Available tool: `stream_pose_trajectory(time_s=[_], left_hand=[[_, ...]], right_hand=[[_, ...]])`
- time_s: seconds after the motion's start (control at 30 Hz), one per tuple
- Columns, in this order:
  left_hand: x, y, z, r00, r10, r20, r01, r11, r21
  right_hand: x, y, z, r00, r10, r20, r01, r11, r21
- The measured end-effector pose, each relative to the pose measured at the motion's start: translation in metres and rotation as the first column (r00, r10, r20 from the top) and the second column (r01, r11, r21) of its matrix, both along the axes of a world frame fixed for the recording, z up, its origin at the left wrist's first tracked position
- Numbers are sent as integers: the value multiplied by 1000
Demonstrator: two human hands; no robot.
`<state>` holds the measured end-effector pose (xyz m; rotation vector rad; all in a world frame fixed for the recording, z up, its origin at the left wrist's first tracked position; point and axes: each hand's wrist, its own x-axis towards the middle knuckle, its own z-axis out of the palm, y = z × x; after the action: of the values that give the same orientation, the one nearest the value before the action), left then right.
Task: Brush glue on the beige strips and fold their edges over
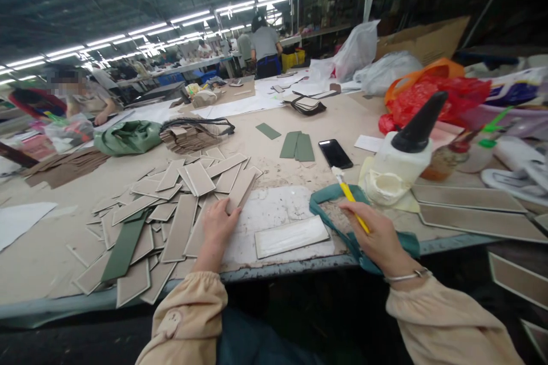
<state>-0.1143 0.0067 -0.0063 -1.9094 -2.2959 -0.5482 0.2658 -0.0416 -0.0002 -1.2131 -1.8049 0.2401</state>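
Note:
My right hand [377, 234] is closed round a brush with a yellow handle [350, 197]; white paste clings to its bristles. My left hand [218, 225] pinches the near end of a taupe panel with pale edges [245, 185], at the right side of a loose pile of similar panels [182, 222]. Between my hands, near the table edge, lies a panel coated white [292, 236] on a whitish, stained patch of the table. A teal cloth strip [331, 211] lies below my right hand. Within the pile, a dark green panel [126, 245] rests on top.
Right of my hands stands a white bottle with a black nozzle [398, 159]. A phone [335, 154] and green pieces [297, 146] lie farther back. Long panels [479, 211] line the right edge. Plastic bags [432, 94] crowd the back right; co-workers [265, 45] are in the background.

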Motion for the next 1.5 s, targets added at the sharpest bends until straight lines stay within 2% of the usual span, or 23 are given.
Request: stream_pose_trajectory(time_s=[0.07,0.2,0.3,0.4,0.5,0.57,0.63,0.7,0.77,0.87,0.93,1.03,1.13,1.27,1.4,1.5], left_hand=[[-1,0,-2,999,6,44,-8,999,39],[-4,0,-2,985,12,170,-28,996,89],[-6,-1,-1,956,35,293,-69,992,108],[-9,-3,0,892,56,449,-134,980,145],[-10,-8,1,788,31,615,-178,967,180],[-9,-13,3,666,-38,745,-163,967,195],[-5,-21,7,515,-128,847,-93,975,203],[-1,-31,11,416,-215,884,23,974,227],[3,-41,15,415,-311,855,168,950,265],[10,-54,20,507,-484,713,417,862,289],[15,-59,23,531,-597,602,564,779,275],[24,-61,25,493,-714,497,692,668,274],[33,-61,25,461,-760,458,732,618,287],[40,-62,25,440,-776,451,739,599,308],[43,-62,25,452,-773,446,724,610,323],[44,-62,25,456,-767,452,713,619,330]], right_hand=[[-2,1,-7,992,-6,127,5,1000,3],[-6,-1,-14,963,-47,267,62,997,-49],[-7,0,-18,941,-19,337,25,1000,-13],[-8,3,-19,921,16,390,-38,998,49],[-4,7,-14,895,-10,445,-43,993,107],[4,10,-10,854,-119,506,39,985,166],[16,13,-4,790,-263,554,154,959,236],[28,16,1,731,-380,567,247,922,298],[38,18,5,697,-456,554,306,887,345],[39,17,10,728,-480,490,290,863,414],[30,14,12,807,-410,425,215,874,435],[11,6,14,912,-243,330,99,912,397],[-7,-3,18,967,-89,240,15,955,295],[-20,-11,21,997,36,73,-40,998,55],[-23,-13,19,999,51,11,-51,999,-1],[-21,-12,18,999,-22,46,21,1000,19]])
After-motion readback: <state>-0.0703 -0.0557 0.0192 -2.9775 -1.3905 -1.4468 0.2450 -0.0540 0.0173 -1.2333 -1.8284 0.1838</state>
